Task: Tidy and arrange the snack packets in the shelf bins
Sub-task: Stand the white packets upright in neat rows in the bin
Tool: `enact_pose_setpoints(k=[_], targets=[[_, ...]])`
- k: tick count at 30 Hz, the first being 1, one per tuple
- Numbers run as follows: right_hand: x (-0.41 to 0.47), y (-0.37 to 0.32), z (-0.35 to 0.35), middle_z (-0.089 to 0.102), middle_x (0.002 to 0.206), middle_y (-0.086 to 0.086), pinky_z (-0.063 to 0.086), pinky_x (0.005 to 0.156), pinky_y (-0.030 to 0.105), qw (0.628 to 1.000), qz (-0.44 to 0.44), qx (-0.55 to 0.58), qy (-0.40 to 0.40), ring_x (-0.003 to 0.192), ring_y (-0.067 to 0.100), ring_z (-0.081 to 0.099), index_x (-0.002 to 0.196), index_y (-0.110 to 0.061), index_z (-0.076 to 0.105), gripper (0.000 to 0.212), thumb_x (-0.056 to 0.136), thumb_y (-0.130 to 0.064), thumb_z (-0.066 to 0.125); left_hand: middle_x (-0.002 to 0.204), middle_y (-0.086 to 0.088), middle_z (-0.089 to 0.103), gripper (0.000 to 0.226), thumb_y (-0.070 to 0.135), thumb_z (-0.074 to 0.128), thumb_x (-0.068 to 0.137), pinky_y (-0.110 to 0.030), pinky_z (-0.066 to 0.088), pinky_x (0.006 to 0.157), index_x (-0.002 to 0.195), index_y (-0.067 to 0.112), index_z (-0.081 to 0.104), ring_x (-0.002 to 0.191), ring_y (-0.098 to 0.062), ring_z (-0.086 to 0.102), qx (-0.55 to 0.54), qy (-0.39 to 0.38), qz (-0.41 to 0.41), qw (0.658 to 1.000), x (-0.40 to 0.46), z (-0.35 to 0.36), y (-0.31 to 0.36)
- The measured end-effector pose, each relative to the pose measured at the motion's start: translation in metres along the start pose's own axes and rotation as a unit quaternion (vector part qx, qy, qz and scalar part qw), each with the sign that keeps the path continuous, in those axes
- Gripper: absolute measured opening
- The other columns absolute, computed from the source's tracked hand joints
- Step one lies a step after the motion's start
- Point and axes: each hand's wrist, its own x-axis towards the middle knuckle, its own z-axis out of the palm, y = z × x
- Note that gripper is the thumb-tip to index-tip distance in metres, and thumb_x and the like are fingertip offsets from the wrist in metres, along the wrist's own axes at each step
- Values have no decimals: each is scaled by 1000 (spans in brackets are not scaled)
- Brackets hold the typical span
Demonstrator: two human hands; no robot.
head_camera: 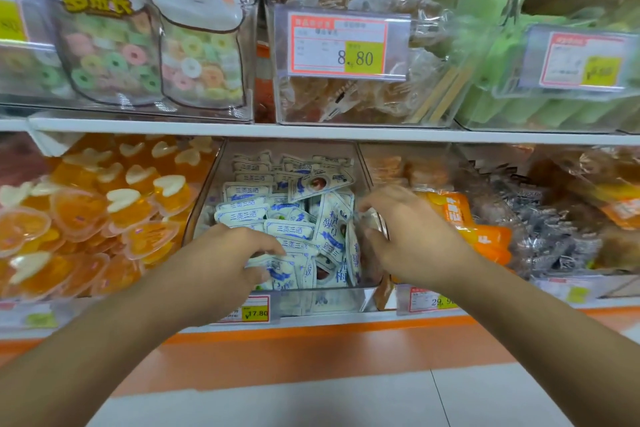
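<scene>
I see a white shelf [311, 131] carrying clear rigid plastic bins. The centre lower bin [360, 163] holds small glossy white-and-blue snack packets [294, 204], flat and pillow-shaped, heaped loosely. Left of it lie orange heart-shaped jelly cups [86, 215]; to the right, orange foil packs [485, 236]. My left hand [228, 253] reaches into the centre bin, fingers curled round front packets. My right hand [412, 236] sits at the bin's right wall, fingers bent on a crinkled clear wrapper [375, 222].
</scene>
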Motion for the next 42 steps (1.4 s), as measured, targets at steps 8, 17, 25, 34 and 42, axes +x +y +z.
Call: enact_pose_setpoints(k=[8,17,25,34,42], targets=[[-2,4,-5,61,139,-5,37,112,26,998,24,48,-8,136,15,49,132,-21,62,35,97,-22,64,103,24,69,26,55,61,94,-25,51,92,114,41,70,101,8,62,-113,47,63,990,24,-5,24],[-5,6,2,57,136,1,48,108,42,996,30,83,18,131,22,52,129,-15,61,35,95,-20,64,83,4,71,37,31,87,81,-34,58,78,107,15,66,79,-17,68,-197,14,-49,979,107,19,44],[-7,6,1,54,141,0,44,111,33,994,42,99,13,134,20,50,137,-17,55,41,96,-19,64,69,8,71,12,11,82,86,-31,49,61,87,22,76,53,-2,55,-239,111,-45,964,89,10,48],[-3,-19,-22,57,140,-7,48,104,35,985,19,165,51,128,15,55,146,-35,49,66,89,-27,82,91,13,71,17,18,72,95,-4,40,54,103,31,80,60,13,58,-204,221,92,949,21,-12,59],[-9,-24,-32,74,88,17,49,60,31,899,157,407,38,69,19,65,87,-8,64,24,87,-18,85,102,0,79,24,23,80,88,-36,61,82,111,24,73,93,-21,78,-486,130,25,864,16,-12,50]])
